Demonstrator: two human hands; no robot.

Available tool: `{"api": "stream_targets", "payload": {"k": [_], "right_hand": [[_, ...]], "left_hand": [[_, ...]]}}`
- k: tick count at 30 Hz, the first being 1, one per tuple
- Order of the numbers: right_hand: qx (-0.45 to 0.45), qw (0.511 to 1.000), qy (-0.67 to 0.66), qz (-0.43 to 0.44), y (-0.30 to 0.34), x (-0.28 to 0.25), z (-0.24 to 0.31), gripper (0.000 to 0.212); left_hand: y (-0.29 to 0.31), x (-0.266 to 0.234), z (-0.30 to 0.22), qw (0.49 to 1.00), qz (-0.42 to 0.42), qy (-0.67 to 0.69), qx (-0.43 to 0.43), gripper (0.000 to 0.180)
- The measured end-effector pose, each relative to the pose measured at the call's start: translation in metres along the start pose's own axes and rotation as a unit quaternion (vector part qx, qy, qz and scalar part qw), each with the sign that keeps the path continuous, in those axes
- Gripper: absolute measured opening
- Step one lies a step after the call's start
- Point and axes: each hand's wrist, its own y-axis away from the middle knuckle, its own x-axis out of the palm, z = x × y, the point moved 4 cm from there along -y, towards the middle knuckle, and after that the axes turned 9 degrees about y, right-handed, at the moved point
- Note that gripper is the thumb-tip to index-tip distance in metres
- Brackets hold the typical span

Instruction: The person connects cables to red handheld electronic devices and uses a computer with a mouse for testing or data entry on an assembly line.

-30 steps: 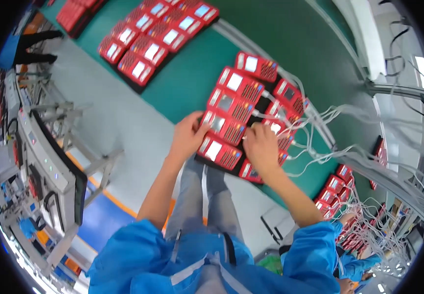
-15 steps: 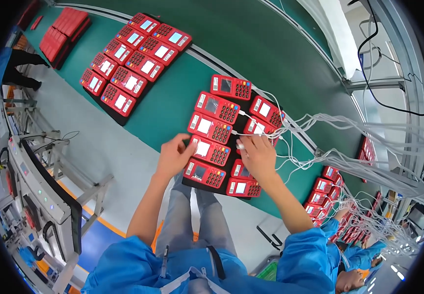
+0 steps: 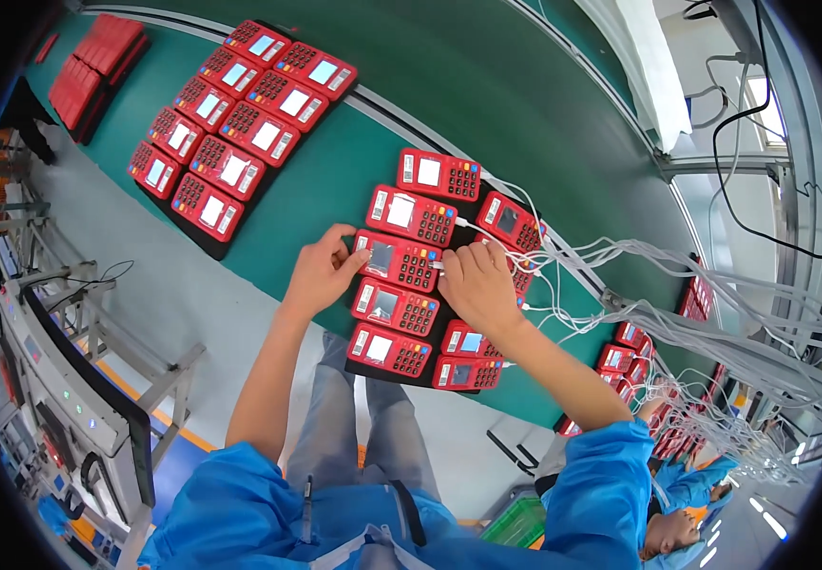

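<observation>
Red payment terminals lie in two columns on a black tray (image 3: 413, 379) in front of me. My left hand (image 3: 321, 273) has its thumb and bent fingers at the screen end of the third payment terminal (image 3: 398, 260) in the left column. At that terminal's keypad end, the fingers of my right hand (image 3: 479, 290) pinch a white cable plug (image 3: 437, 266). Whether the plug sits fully in the socket cannot be seen. Above it, a terminal (image 3: 411, 215) has a white cable at its keypad end. Below it lies another terminal (image 3: 396, 306). My right hand covers part of the right column.
Another tray of red terminals (image 3: 232, 171) stands farther left on the green bench (image 3: 330, 180), with stacked red units (image 3: 97, 71) beyond. White cables (image 3: 677, 256) bunch at the right. More terminals (image 3: 625, 359) and a co-worker (image 3: 672, 532) are at lower right.
Both hands have moved from around the fourth terminal to the third in the left column. The third terminal's screen has gone from lit to dark. The whole view has shifted slightly.
</observation>
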Motion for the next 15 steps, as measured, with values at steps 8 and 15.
{"api": "stream_targets", "payload": {"k": [8, 15], "right_hand": [[0.036, 0.985, -0.167, 0.024, 0.014, 0.012, -0.019, 0.029], [0.127, 0.989, -0.074, -0.027, 0.007, -0.007, -0.046, 0.025]], "left_hand": [[-0.003, 0.006, -0.003, 1.0, 0.027, 0.008, -0.013, 0.032], [-0.016, 0.002, 0.003, 0.999, -0.012, 0.05, 0.002, 0.036]]}}
